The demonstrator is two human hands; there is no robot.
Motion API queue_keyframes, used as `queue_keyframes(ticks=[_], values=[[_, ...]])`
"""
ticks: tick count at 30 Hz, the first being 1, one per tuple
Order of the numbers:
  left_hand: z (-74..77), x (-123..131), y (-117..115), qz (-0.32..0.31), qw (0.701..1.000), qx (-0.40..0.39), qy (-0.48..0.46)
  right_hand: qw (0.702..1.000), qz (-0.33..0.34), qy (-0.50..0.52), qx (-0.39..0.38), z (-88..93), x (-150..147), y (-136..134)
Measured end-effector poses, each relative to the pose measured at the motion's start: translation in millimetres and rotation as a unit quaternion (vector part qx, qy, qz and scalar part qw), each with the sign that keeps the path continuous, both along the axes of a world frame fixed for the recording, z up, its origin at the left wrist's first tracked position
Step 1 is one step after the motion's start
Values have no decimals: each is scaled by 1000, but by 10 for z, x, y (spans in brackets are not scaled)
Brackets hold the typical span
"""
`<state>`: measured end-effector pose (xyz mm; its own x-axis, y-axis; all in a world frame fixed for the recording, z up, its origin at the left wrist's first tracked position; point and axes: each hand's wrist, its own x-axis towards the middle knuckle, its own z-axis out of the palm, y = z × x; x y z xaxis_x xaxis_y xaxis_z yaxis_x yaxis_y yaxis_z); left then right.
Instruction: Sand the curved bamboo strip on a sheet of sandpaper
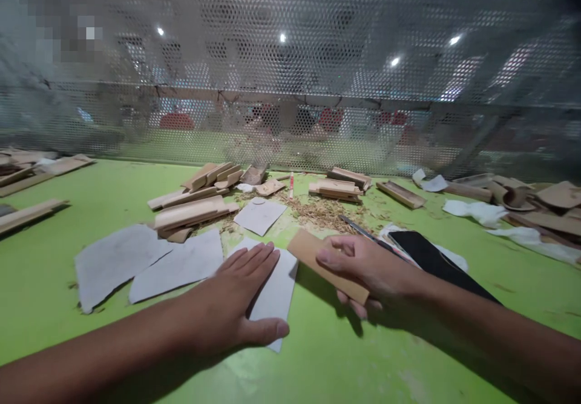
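My left hand (pixel 236 301) lies flat, fingers stretched out and thumb spread, on a white sheet of paper (pixel 276 283) that it partly covers. In my right hand (pixel 358 264) is a tan bamboo piece (pixel 318 255), gripped with the thumb on top and the other fingers curled around and under it. The piece is held tilted just right of the paper, its far end close to the sheet's edge. Two more white sheets lie left of my left hand, one a torn-looking paper (pixel 113 264), the other a paper (pixel 181 264) partly beside my wrist.
Bamboo pieces are piled at centre left (pixel 195 210) and centre right (pixel 336 189). Shavings (pixel 318 215) lie between them, near a small red-and-white stick (pixel 291 185). A long dark tool (pixel 358 227) and black phone (pixel 436 261) are by my right forearm. Perforated metal screen (pixel 290 89) stands behind.
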<state>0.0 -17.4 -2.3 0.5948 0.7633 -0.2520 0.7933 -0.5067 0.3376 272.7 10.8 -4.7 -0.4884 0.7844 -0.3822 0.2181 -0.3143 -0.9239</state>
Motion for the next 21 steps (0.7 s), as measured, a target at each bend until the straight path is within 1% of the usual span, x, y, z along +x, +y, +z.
queue_keyframes(ticks=[2, 4, 6, 8, 11, 14, 16, 19, 21], values=[[-13, -3, 7, -1, 1000, -4, 6, 993, 4, -103, 54, 45, -24, 23], [-18, -1, 10, 0, 1000, -10, 12, 975, 25, -199, 99, 73, -58, 28], [-17, 3, 10, 0, 1000, -9, 14, 951, 44, -272, 138, 98, -100, 7], [-16, 6, 8, -5, 1000, -7, 15, 932, 64, -315, 169, 127, -141, -31], [-20, 1, 8, -11, 1000, -6, 14, 907, 95, -347, 219, 171, -181, -76], [-23, -7, 12, -9, 1000, -4, 10, 886, 93, -378, 252, 207, -199, -79], [-21, -7, 11, -7, 1000, -3, 5, 885, 90, -385, 245, 231, -208, -76], [-18, -1, 7, -8, 1000, -5, 4, 900, 117, -365, 207, 259, -219, -83], [-15, 4, 4, -7, 1000, -6, 8, 896, 107, -372, 218, 268, -222, -88]])
